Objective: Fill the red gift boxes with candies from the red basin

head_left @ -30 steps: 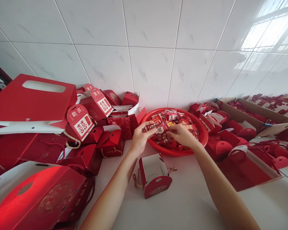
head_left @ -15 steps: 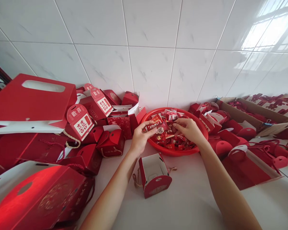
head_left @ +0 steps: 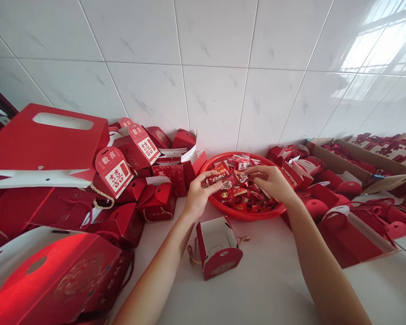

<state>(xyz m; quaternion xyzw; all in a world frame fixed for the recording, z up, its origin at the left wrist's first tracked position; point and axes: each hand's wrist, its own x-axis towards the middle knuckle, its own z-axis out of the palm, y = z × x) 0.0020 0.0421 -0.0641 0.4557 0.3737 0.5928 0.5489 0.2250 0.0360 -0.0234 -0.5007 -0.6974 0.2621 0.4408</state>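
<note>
Wrapped candies (head_left: pixel 248 198) fill a red plastic basket (head_left: pixel 237 215) near the wall. Over its left side my left hand (head_left: pixel 199 192) is closed on several red candy packets (head_left: pixel 219 179). My right hand (head_left: pixel 269 180) is over the basket's right side, its thumb and fingertips closed at a small red and white candy (head_left: pixel 244 177). In front of the basket stands a small red box (head_left: pixel 221 264), its top open and its inside white, with twisted cord handles at both sides. No candy shows in the visible part of its inside.
Red gift boxes and bags (head_left: pixel 115 174) are piled at the left. More red boxes (head_left: pixel 325 194) lie at the right, beside cardboard cartons (head_left: pixel 389 167) holding red items. A white tiled wall (head_left: pixel 213 99) rises behind the white tabletop (head_left: pixel 257 280).
My right hand has shifted slightly to the right, and a small candy now shows at its fingertips. My left hand keeps its packets in nearly the same place.
</note>
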